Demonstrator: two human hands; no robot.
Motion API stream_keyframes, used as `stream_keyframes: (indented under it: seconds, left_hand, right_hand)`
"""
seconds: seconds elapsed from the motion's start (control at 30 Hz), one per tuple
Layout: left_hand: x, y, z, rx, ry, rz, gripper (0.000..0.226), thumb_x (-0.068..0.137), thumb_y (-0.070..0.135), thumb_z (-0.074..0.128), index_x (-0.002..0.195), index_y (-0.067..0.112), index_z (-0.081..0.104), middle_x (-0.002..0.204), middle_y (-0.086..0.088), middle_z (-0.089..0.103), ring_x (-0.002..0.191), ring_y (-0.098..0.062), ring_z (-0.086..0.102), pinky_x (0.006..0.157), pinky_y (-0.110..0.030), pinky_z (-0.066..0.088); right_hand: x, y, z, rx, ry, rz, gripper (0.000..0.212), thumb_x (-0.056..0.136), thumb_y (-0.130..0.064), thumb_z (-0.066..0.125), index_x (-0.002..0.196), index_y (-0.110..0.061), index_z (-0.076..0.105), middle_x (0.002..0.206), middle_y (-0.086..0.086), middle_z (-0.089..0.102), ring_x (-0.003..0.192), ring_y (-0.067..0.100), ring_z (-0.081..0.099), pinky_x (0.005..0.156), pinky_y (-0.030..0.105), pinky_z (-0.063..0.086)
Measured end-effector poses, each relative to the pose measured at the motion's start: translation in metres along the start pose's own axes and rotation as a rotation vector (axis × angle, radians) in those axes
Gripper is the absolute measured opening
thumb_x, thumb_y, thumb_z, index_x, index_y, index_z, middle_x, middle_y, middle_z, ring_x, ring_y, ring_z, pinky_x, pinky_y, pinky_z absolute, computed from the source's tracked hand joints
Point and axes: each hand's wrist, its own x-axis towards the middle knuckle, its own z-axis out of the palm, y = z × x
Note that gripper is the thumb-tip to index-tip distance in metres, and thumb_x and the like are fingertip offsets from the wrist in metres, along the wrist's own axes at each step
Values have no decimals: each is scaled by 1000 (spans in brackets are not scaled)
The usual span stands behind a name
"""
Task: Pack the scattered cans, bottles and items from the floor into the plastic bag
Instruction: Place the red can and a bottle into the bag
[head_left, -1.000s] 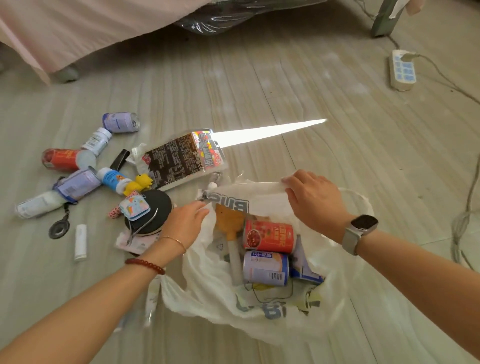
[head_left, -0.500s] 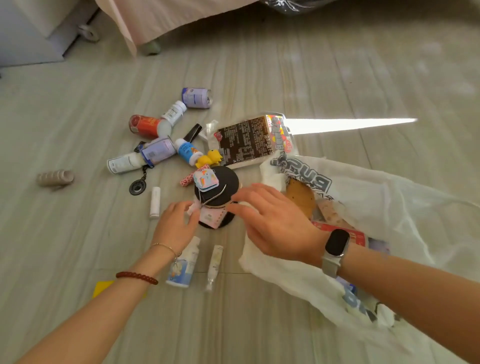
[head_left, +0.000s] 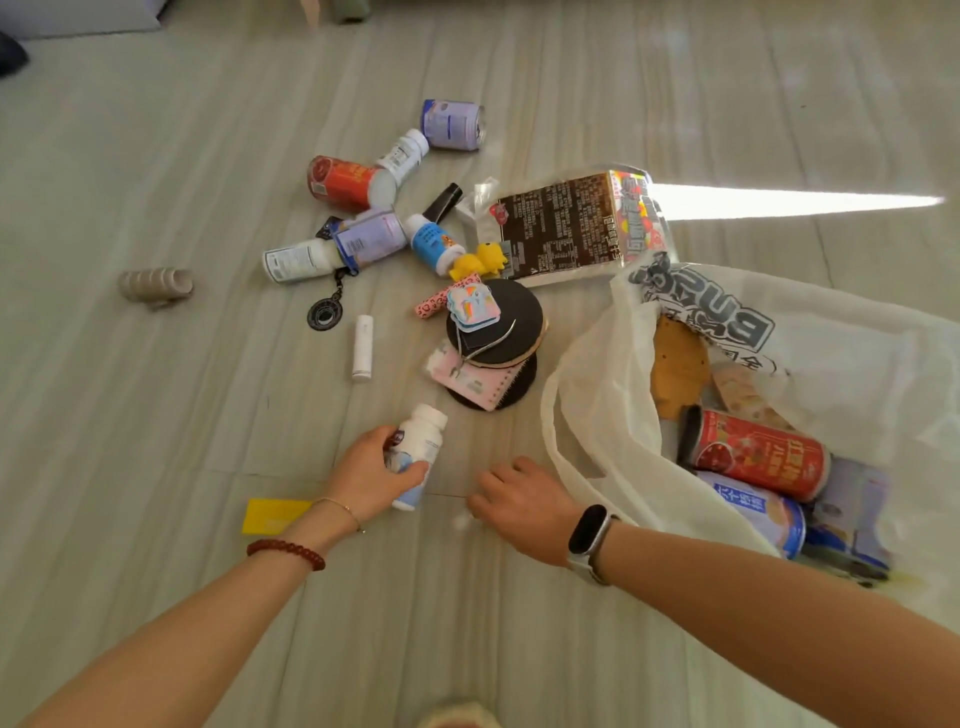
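A single wide-angle camera on the person's head looks forward and steeply down at the wooden floor (head_left: 156, 156) from close above, both forearms reaching in from the bottom edge, with no second view to share anything.

Pretty soft daylight overall, one blown-out sun streak (head_left: 795, 203) across the floor (head_left: 156, 415), wide-angle bending at edges, slightly soft focus.

Both forearms bare, no sleeves. Left hand (head_left: 371, 475): thin gold chain bracelet (head_left: 340, 506) nearest the hand, dark red bead bracelet (head_left: 285, 552) just behind it. Right hand (head_left: 522, 501): black fitness band, silver strap (head_left: 592, 540), at the wrist.
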Motion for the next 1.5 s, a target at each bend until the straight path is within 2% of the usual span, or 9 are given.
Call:
stream_keyframes:
  seconds: [0.17, 0.27, 0.43, 0.63, 0.87, 0.97, 1.07, 1.23, 1.5]
  left_hand:
    - [7, 42, -35, -329, 275, 27, 48, 74, 20, 71, 116, 4, 53, 101, -7, 58, 86, -21, 54, 74, -28, 41]
    - [8, 76, -43, -473, 315, 170, 42, 79, 13, 68, 117, 4, 52, 108, -13, 60, 83, -18, 57, 65, -17, 48]
    - [-19, 155, -34, -597, 207, 439, 63, 58, 47, 61, 113, 18, 54, 97, 10, 62, 81, 5, 60, 67, -6, 47]
    - [-55, 210, 17, -82, 63, 880, 65, 67, 48, 56, 122, 14, 54, 105, 2, 60, 96, -5, 52, 86, -16, 40]
    - [-38, 221, 83, 553, 59, 1115, 44, 68, 42, 62, 99, 12, 64, 85, -5, 70, 76, -25, 65, 72, -31, 48]
    - [-26, 218, 82, 633, 171, 1082, 39, 64, 36, 74, 95, 15, 64, 93, -3, 68, 89, -23, 64, 89, -39, 31]
    - [-28, 211, 58, 474, 270, 1024, 32, 77, 35, 51, 102, 17, 61, 105, -2, 64, 102, -16, 53, 94, -36, 29]
    - [-11, 147, 5, 237, 316, 605, 46, 78, 38, 38, 108, 11, 60, 111, -10, 60, 103, -27, 55, 87, -36, 40]
    - [35, 34, -21, 214, 233, 124, 37, 84, 14, 59, 119, 5, 54, 123, -17, 53, 115, -36, 48, 95, -45, 41]
  right_hand:
    - [-10, -4, -66, 707, 230, 216, 31, 92, -24, 46, 119, -10, 45, 106, 10, 56, 88, 30, 58, 71, 39, 46]
    - [-22, 9, -120, 1069, 565, 282, 24, 89, -15, 54, 112, -11, 49, 91, -1, 61, 82, 7, 60, 77, 17, 50]
    - [-73, 60, -163, 990, 903, 437, 19, 87, -19, 56, 103, -25, 46, 88, -19, 57, 84, 1, 59, 76, 15, 49]
    - [-158, 115, -120, 500, 603, 743, 27, 93, -33, 45, 113, -16, 52, 106, 0, 55, 89, 16, 56, 78, 36, 51]
    - [-184, 128, -104, 153, 207, 750, 50, 95, -24, 43, 141, -16, 24, 136, 9, 45, 120, 24, 44, 89, 30, 43]
    - [-176, 126, -101, 100, 242, 684, 51, 89, -16, 54, 136, -11, 35, 131, 14, 49, 114, 30, 50, 82, 37, 49]
    - [-156, 120, -100, 77, 381, 557, 41, 81, -14, 64, 120, -9, 52, 114, 14, 62, 96, 30, 62, 70, 36, 54]
    - [-92, 94, -112, 153, 505, 348, 33, 85, -21, 41, 115, -13, 52, 110, 9, 63, 96, 25, 61, 75, 33, 53]
    - [44, 72, -101, 60, 320, 341, 18, 82, -22, 57, 91, -8, 64, 89, 10, 64, 81, 30, 60, 71, 34, 46]
